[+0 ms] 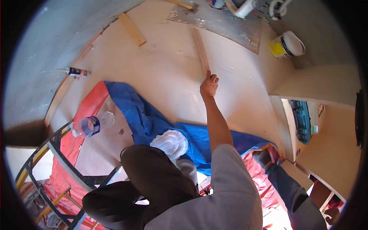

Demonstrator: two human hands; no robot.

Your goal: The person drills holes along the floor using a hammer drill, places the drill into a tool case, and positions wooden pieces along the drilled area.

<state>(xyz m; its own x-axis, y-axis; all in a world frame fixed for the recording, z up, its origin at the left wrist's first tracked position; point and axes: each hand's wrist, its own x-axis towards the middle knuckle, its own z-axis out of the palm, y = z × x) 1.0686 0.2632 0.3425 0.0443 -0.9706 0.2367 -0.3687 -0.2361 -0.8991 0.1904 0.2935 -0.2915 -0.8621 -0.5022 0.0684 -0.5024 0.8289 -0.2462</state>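
My right hand (209, 86) reaches forward with its fingers closed around the near end of a long, thin wooden strip (200, 50). The strip lies along the pale board surface (165, 69) and points away from me. My left hand does not show. Below my outstretched arm are a crumpled blue tarp (142, 111) and a bundled white bag or cloth (170, 143).
A clear bottle (94, 124) and sealant tube (78, 72) lie left; a ladder-like metal frame (73, 168) stands lower left. Short board (131, 29), hammer (184, 4), white bucket (287, 45) and teal case (301, 122) lie farther off. Another person's leg (285, 184) is at right.
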